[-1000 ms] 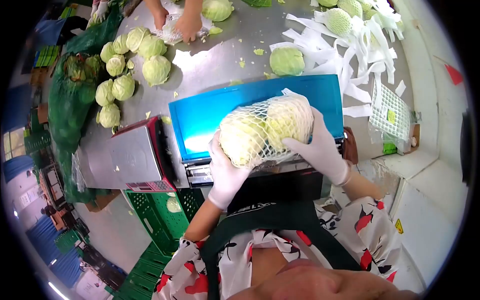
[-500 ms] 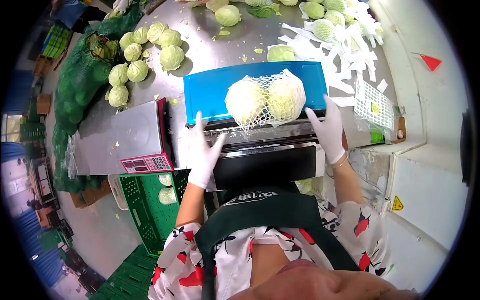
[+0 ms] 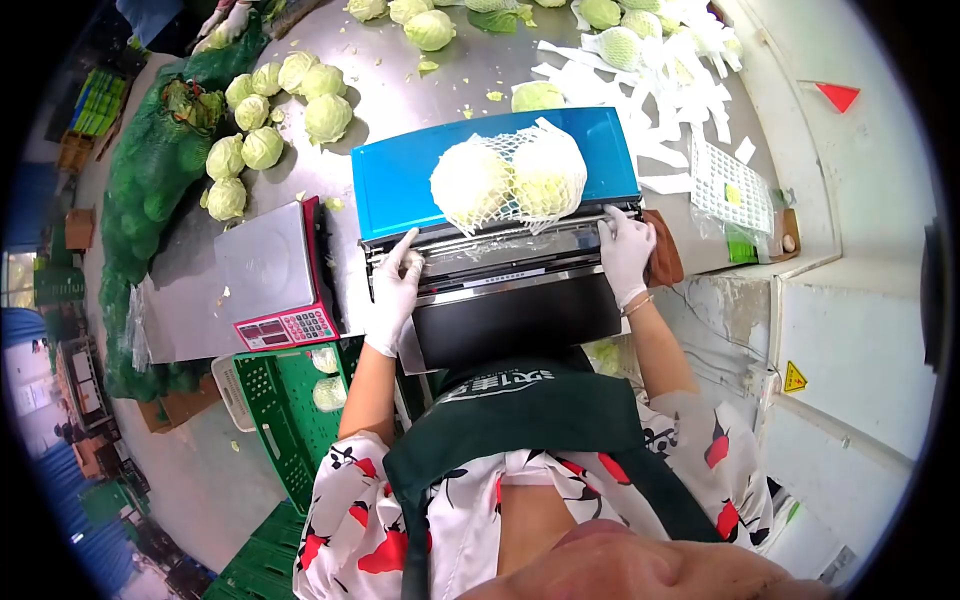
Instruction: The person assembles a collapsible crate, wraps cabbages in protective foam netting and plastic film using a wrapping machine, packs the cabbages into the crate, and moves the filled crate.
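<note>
Two pale cabbages in white foam netting [image 3: 512, 180] lie side by side on the blue surface of a wrapping machine [image 3: 395, 190]. My gloved left hand [image 3: 393, 295] is at the left end of the machine's metal bars, its fingers bent together. At the right end is my gloved right hand [image 3: 627, 255], fingertips pressed together by the bars. Whatever the fingertips pinch is too thin and small to make out. Shiny clear film [image 3: 530, 243] shows across the bars between the hands, above a black panel [image 3: 515, 325].
A scale [image 3: 270, 260] stands left of the machine, above a green crate [image 3: 290, 430]. Loose cabbages [image 3: 327, 118] and a green net sack [image 3: 150, 200] lie farther left. White foam nets [image 3: 665, 100] and a white tray [image 3: 730, 190] are at the right.
The netted cabbages went from my hands onto the blue surface. Both hands let go, opened and moved apart, then closed their fingers at the two ends of the bars.
</note>
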Available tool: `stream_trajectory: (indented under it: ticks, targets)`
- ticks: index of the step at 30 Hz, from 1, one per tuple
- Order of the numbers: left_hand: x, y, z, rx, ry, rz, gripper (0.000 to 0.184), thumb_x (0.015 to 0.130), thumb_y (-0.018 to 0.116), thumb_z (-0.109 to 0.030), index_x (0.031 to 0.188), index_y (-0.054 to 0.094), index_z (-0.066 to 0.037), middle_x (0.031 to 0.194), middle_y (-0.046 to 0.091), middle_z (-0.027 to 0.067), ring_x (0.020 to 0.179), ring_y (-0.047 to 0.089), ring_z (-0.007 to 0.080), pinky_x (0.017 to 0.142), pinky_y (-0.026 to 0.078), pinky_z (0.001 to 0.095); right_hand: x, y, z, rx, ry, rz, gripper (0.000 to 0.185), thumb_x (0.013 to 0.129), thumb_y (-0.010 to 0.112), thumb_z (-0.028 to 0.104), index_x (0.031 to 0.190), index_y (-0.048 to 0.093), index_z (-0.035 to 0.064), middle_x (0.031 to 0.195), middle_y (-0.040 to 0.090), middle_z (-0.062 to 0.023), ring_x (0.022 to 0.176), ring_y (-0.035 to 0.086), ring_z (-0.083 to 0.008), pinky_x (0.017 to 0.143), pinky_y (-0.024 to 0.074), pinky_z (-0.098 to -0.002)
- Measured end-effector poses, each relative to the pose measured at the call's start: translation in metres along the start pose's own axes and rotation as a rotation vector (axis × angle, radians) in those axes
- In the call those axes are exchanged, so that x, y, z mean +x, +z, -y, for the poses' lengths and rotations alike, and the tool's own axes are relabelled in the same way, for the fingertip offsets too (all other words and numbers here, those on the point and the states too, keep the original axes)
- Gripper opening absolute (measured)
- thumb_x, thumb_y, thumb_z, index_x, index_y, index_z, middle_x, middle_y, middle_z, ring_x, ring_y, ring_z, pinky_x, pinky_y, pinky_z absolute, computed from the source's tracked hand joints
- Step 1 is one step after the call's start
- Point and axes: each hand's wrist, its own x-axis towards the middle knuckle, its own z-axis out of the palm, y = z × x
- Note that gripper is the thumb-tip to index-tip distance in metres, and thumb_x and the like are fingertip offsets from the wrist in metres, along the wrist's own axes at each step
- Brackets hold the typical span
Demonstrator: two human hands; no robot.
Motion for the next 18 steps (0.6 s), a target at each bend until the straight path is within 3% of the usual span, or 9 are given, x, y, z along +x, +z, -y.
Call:
stream_trajectory:
  ticks: [1,4,5,8,10,12,14,16,18]
  targets:
    - [0.001,-0.002,-0.014,-0.096,-0.022,0.017,0.040,0.093,0.062,0.003,0.132,0.063,-0.006,0.093,0.066,0.0011,0.086,0.059,0.0070,0.082,0.048,0.0207,0.003,-0.009,0.011,0.015,0.077,0.100,0.024,0.090,0.068,0.018,0.111,0.071,0.0099,0.085,0.067,-0.0004,0.096,0.060,-0.0198,0.103,0.0370,-0.0428]
    - [-0.015,-0.020,-0.049,-0.169,0.060,0.196,0.022,0.093,0.063,0.001,0.112,0.074,-0.001,0.098,0.068,0.0047,0.093,0.061,0.0129,0.084,0.049,0.0260,0.013,-0.063,0.017,0.882,0.407,0.364,0.024,0.092,0.067,0.017,0.110,0.073,0.0020,0.092,0.070,-0.0019,0.093,0.062,-0.0143,0.095,0.0441,-0.0329]
    - [-0.023,-0.030,-0.064,-0.117,0.074,0.268,0.020,0.092,0.064,0.001,0.109,0.075,-0.001,0.097,0.068,0.0054,0.093,0.062,0.0145,0.085,0.049,0.0267,0.013,-0.093,0.028,0.937,0.430,0.429,0.023,0.094,0.064,0.012,0.107,0.073,-0.0047,0.096,0.071,-0.0048,0.088,0.061,-0.0118,0.085,0.0478,-0.0270]
    - [-0.045,-0.062,-0.103,-0.127,0.142,0.419,0.013,0.088,0.069,-0.005,0.097,0.077,0.000,0.084,0.064,0.0062,0.085,0.059,0.0170,0.078,0.046,0.0281,0.026,-0.175,0.032,0.926,0.353,0.717,0.021,0.091,0.061,0.003,0.106,0.072,-0.0060,0.093,0.070,-0.0070,0.087,0.062,-0.0140,0.095,0.0472,-0.0294]
    - [-0.041,-0.083,-0.115,-0.362,0.235,0.488,0.030,0.085,0.075,-0.012,0.111,0.072,0.002,0.103,0.066,0.0124,0.101,0.062,0.0215,0.090,0.048,0.0324,0.046,-0.200,0.015,0.961,0.159,0.810,0.022,0.088,0.061,0.000,0.107,0.072,-0.0062,0.095,0.071,-0.0096,0.092,0.062,-0.0161,0.102,0.0440,-0.0301]
    - [-0.010,-0.074,-0.135,0.000,0.396,0.177,0.074,0.078,0.084,-0.027,0.138,0.053,0.003,0.136,0.054,0.0197,0.129,0.053,0.0294,0.109,0.040,0.0403,0.078,-0.196,0.022,0.890,0.077,0.706,0.028,0.085,0.064,0.001,0.112,0.069,-0.0064,0.106,0.070,-0.0128,0.103,0.062,-0.0195,0.109,0.0399,-0.0317]
    - [0.042,-0.050,-0.149,0.221,0.414,0.181,0.116,0.065,0.091,-0.032,0.154,0.024,0.002,0.156,0.032,0.0225,0.145,0.034,0.0342,0.119,0.027,0.0442,0.115,-0.168,0.061,0.848,0.126,0.512,0.044,0.082,0.070,0.003,0.125,0.063,-0.0071,0.126,0.065,-0.0163,0.119,0.060,-0.0244,0.113,0.0372,-0.0349]
    - [0.089,-0.027,-0.112,0.514,0.503,0.247,0.133,0.055,0.096,-0.031,0.156,0.015,0.001,0.158,0.029,0.0238,0.146,0.031,0.0360,0.120,0.026,0.0422,0.146,-0.106,0.057,0.535,-0.415,0.557,0.083,0.075,0.083,0.015,0.145,0.043,-0.0033,0.146,0.050,-0.0182,0.133,0.051,-0.0290,0.113,0.0369,-0.0383]
    - [0.117,0.000,-0.085,0.609,0.588,0.364,0.137,0.051,0.098,-0.027,0.157,0.014,-0.003,0.157,0.029,0.0237,0.146,0.032,0.0361,0.121,0.027,0.0406,0.158,-0.037,0.040,0.349,-0.703,0.590,0.116,0.063,0.092,0.028,0.155,0.025,0.0030,0.150,0.044,-0.0194,0.135,0.049,-0.0316,0.112,0.0381,-0.0389]
